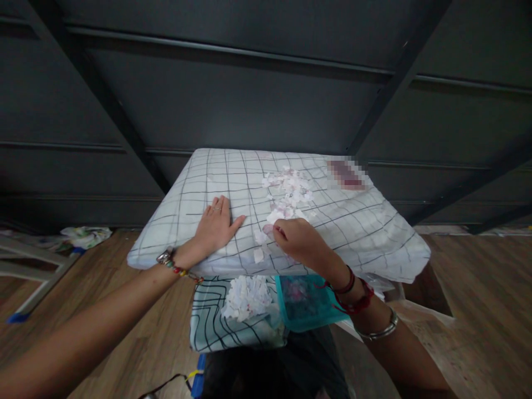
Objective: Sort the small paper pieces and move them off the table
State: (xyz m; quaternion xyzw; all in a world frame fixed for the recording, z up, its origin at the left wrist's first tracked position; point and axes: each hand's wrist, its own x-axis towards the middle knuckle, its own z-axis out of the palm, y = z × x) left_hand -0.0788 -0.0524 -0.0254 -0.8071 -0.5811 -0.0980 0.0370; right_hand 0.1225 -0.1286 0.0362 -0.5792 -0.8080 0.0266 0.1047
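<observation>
One pink scrap (267, 228) in the right hand (298, 239)

The right hand is narrow, thumb and fingers curled together on the pink scrap, which shows at the left of the fingertips, over the near half of the cloth-covered surface (233, 173). Just beyond the fingertips, white scraps (293, 187) run in a loose strip toward the far edge; a few loose pieces (259, 254) lie just beside the hand, on its left and nearer the wearer.

The left hand (216, 227) rests flat and wide on the surface, thumb spread, well apart from the strip. A blurred reddish thing (346, 175) lies near the far right corner. Below the near edge, a patterned cloth (206, 330) bears a heap of scraps (248, 296), with a teal tub (313, 323) beside it, under the right forearm.
</observation>
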